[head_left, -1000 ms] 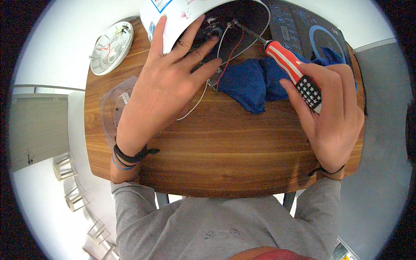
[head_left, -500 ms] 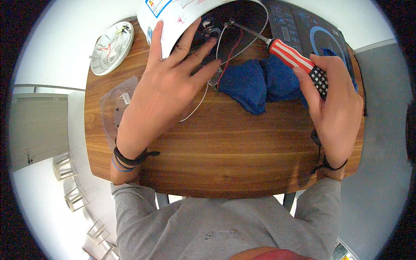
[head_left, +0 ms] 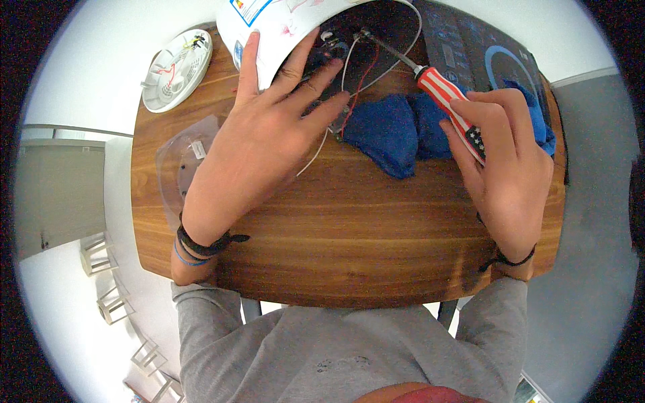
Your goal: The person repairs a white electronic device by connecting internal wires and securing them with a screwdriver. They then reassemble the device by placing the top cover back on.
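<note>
A white appliance housing [head_left: 290,25] with a pink floral pattern lies on its side at the far edge of the table, its open underside showing dark inner parts and red and white wires [head_left: 347,64]. My left hand [head_left: 259,138] rests spread against it, one finger on the outer wall and the others over the opening. In my right hand [head_left: 507,164] is a screwdriver [head_left: 440,91] with a red-and-white striped handle. Its shaft reaches into the opening, and the tip meets a metal part there. Beneath the screwdriver lies a blue cloth [head_left: 386,131].
A round white plastic base [head_left: 161,94] with wires stands at the back left. A clear plastic piece [head_left: 176,158] lies partly behind my left forearm. A black induction cooktop [head_left: 463,47] is at the back right. Stools [head_left: 101,258] stand on the floor at left.
My right hand has shifted slightly left and its fingers have moved up the screwdriver handle, covering more of it. The housing and my left hand have moved slightly right in the picture.
</note>
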Tool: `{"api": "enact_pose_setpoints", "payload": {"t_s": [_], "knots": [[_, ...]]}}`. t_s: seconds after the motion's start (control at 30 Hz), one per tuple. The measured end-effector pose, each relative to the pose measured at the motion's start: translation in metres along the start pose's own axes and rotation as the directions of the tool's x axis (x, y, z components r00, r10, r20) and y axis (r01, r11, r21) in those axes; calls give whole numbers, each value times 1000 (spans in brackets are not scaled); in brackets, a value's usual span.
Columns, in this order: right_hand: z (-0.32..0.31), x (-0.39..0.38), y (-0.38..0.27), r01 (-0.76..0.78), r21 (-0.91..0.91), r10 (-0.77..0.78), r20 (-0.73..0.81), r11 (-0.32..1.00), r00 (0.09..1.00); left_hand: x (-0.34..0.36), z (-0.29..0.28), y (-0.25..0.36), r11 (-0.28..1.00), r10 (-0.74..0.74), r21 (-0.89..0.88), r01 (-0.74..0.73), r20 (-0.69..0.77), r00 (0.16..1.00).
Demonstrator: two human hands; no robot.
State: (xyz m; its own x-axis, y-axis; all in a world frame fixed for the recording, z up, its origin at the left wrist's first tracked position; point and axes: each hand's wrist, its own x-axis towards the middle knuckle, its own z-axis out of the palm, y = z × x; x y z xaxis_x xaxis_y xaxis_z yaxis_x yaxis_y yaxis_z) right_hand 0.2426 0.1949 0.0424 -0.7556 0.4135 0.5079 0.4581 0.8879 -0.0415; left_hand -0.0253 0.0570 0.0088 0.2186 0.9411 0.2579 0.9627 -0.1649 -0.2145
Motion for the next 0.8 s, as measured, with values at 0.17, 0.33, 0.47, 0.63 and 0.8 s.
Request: {"api": "enact_pose_setpoints", "payload": {"t_s": [0.17,0.33,0.47,0.63,0.8], "knots": [[0,-1,-3,-4,-15,4,-27,1000,1000,2,0,1,1000,10,-10,-10,-7,1000],[2,-1,-2,-13,32,13,-6,999,1000,2,2,1,1000,15,-2,-15,-29,999],[4,-2,-3,-30,50,29,22,998,999,4,2,2,1000,4,-7,-4,-33,999],[7,-2,0,-53,78,51,31,995,998,3,2,3,999,-3,-36,3,-25,1000],[8,-1,1,-37,116,36,11,993,999,3,2,3,999,1,-39,-2,-34,999]]}}
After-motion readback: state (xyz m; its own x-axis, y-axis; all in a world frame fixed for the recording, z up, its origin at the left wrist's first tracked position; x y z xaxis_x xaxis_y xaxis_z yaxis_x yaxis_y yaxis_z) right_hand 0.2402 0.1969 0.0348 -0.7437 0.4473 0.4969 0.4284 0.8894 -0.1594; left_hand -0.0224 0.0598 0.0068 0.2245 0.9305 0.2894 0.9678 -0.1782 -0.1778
